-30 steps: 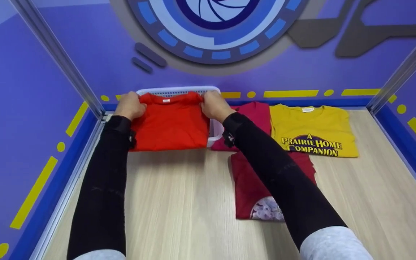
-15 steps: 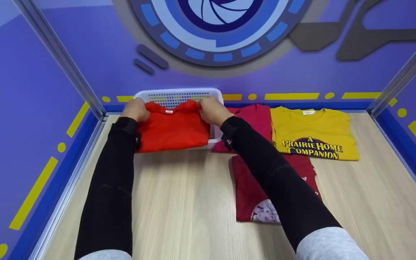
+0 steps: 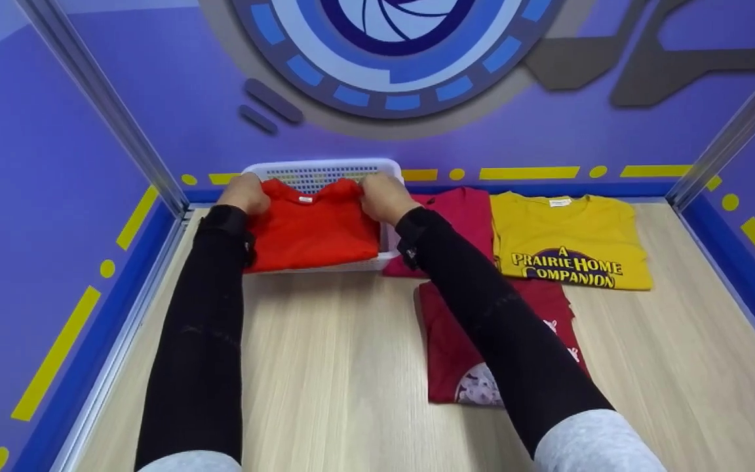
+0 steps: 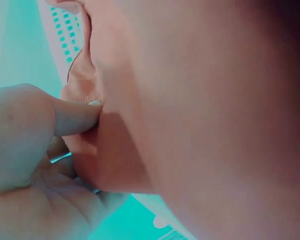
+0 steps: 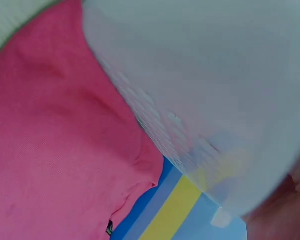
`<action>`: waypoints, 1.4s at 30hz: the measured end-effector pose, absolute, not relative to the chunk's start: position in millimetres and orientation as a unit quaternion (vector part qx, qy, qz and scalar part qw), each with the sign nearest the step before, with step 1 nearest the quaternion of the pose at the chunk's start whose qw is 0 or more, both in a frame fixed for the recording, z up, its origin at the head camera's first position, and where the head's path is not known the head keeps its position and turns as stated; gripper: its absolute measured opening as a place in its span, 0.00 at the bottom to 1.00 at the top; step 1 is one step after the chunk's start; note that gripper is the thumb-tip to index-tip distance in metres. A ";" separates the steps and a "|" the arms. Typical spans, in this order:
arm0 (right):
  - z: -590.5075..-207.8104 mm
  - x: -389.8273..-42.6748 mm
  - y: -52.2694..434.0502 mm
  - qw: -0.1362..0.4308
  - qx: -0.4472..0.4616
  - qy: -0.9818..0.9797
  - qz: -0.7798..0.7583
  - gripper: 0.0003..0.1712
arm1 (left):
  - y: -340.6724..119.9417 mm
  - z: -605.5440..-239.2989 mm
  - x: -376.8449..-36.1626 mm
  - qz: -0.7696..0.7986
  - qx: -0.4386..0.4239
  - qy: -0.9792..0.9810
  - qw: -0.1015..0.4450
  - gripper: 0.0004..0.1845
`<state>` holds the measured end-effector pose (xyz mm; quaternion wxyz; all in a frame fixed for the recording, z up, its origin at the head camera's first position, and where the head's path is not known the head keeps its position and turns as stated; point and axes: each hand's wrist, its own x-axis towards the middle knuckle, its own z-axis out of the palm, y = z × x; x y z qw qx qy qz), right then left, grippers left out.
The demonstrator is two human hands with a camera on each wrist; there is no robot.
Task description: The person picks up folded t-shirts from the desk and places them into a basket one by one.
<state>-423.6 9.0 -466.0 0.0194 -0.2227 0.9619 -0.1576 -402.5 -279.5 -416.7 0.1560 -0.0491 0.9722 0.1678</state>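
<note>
The folded red T-shirt [image 3: 312, 226] is plain, bright and smooth, its collar with a small white tag at the far edge, and it sits in the white basket [image 3: 325, 169]. The left hand [image 3: 244, 193] and right hand [image 3: 381, 196] pinch its 2 far corners with curled fingers. Just right of the right hand lies a pink shirt [image 3: 466, 210].
</note>
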 end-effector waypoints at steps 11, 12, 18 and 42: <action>-470.8 -430.4 11.4 0.026 -0.231 0.956 -0.177 0.14 | -294.5 -406.1 -400.7 0.188 -0.013 0.962 0.196 0.28; -471.6 -430.4 11.5 0.022 -0.231 0.957 -0.173 0.14 | -295.3 -406.6 -401.0 0.187 -0.012 0.963 0.195 0.27; -475.8 -427.3 7.0 -0.001 -0.202 0.968 -0.147 0.12 | -290.5 -416.9 -405.3 0.194 -0.028 0.964 0.178 0.30; -474.7 -421.1 11.2 -0.084 -0.204 0.970 -0.102 0.12 | -258.3 -424.6 -398.1 0.169 -0.001 0.975 0.140 0.29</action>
